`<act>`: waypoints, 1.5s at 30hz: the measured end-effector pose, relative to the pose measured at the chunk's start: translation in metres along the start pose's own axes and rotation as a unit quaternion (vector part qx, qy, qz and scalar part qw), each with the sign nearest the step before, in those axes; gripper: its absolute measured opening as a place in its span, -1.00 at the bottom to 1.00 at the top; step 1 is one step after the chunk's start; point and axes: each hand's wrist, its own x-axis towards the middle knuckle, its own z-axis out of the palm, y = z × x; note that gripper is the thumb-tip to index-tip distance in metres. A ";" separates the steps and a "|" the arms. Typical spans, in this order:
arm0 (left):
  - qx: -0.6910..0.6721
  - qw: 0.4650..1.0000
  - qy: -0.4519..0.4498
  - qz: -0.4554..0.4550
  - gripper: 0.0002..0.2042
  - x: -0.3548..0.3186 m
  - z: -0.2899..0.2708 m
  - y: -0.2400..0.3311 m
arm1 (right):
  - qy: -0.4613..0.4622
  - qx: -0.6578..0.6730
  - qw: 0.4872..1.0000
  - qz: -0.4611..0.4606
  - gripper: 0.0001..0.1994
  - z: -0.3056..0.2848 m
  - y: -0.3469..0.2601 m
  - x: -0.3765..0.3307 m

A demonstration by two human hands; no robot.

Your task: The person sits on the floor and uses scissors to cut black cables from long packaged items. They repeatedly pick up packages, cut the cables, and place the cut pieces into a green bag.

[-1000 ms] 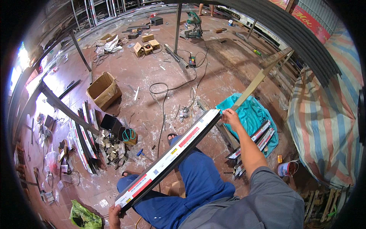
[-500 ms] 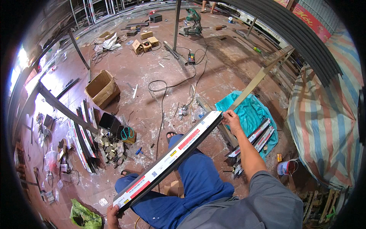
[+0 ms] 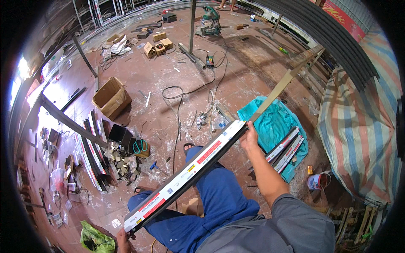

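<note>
A long dark metal profile, covered on its top face with white and red printed film, slants across my lap. Its far right end is in my right hand, whose fingers are closed around the side and partly hidden beneath. My left hand grips the near left end, close to the lower rim of the picture. Beyond the right forearm, more film-covered profiles lie on a turquoise cloth.
Bundled profiles lie left, beside metal offcuts and a blue-handled tool. An open cardboard box stands behind. A cable crosses the tiled floor. A paint bucket and striped tarp are right.
My right hand has changed from a fingertip hold at the profile's far end to a fuller grip along its side. The profile stays across my lap, and the view has shifted slightly.
</note>
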 end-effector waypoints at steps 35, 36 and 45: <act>0.393 0.866 0.248 0.183 -0.60 -0.034 0.015 -0.006 | -0.087 -0.053 0.986 0.130 -0.40 0.060 0.044 -0.058; 0.464 0.796 0.332 0.203 -0.63 -0.036 0.040 0.018 | -0.086 -0.046 0.984 0.147 -0.45 0.042 0.040 -0.052; -0.195 0.946 0.257 0.029 -0.46 -0.058 0.134 -0.051 | -0.087 -0.095 0.978 0.165 -0.34 0.065 0.048 -0.070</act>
